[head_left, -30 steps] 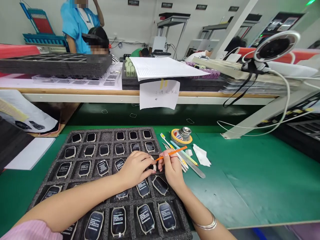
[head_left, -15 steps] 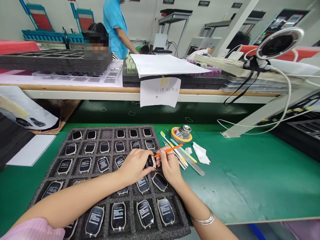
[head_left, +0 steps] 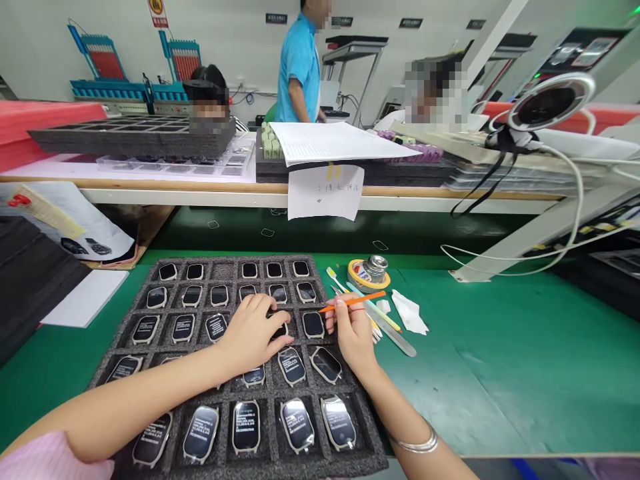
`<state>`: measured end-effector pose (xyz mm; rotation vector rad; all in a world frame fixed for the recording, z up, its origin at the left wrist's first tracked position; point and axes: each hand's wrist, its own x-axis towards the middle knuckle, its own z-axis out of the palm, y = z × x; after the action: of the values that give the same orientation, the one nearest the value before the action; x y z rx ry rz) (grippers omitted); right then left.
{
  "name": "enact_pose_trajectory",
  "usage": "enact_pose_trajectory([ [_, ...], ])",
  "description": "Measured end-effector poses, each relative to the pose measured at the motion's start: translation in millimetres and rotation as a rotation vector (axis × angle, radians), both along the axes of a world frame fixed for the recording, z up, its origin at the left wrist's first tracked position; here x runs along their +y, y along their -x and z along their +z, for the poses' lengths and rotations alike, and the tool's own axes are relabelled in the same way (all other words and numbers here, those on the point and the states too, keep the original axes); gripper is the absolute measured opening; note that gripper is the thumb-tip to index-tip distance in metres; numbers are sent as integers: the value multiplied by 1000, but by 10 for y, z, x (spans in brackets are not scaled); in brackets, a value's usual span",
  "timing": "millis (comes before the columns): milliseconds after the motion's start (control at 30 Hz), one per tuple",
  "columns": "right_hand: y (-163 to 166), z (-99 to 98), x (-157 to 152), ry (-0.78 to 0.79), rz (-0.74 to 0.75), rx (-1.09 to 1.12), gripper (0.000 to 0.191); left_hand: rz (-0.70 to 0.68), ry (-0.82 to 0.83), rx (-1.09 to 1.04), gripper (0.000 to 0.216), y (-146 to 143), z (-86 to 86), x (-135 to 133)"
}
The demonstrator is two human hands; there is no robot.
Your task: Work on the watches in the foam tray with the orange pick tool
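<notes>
Head view: a green table (head_left: 500, 373) fills the lower half, with a shelf (head_left: 200, 193) running across behind it. On the table's left side lies a large dark foam tray (head_left: 270, 433), divided into square compartments, most with a watch face in them.

Two bare hands work over the tray. The left hand (head_left: 253, 330) arches above the third row from the back, its thumb and fingers parted to either side of a partly covered watch (head_left: 281, 329), which lies in its compartment below the fingertips; whether they grip it, I cannot tell. The right hand (head_left: 354, 333), at the tray's right edge, pinches a thin orange stick (head_left: 370, 298) between thumb and fingers. The stick slants, its left end low, near the top right corner of another watch (head_left: 313, 325). That watch sits face up in the last compartment of the same row, between the two hands.

Just beyond the right hand are a yellow-edged roll of tape (head_left: 356, 279) and a crumpled white tissue (head_left: 409, 313), both on the table.
</notes>
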<state>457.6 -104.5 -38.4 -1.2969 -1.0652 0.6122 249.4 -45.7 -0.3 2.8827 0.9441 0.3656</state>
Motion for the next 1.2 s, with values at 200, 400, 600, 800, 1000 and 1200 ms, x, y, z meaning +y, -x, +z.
enact_pose_trajectory([
  [200,179,226,36,14,274,-85,35,-80,-28,-157,27,194,-99,-10],
  [400,409,152,226,20,347,67,37,-91,-31,-172,24,200,-147,32],
  [600,397,-1,231,77,338,121,40,-49,94,-182,26,195,-113,31],
  [800,399,-5,202,97,346,-31,33,63,242,-210,46,177,-133,43],
  [1000,403,22,200,71,353,-130,28,45,202,-153,48,174,-58,23],
  [1200,409,35,180,71,365,-124,30,157,100,149,40,266,136,4],
])
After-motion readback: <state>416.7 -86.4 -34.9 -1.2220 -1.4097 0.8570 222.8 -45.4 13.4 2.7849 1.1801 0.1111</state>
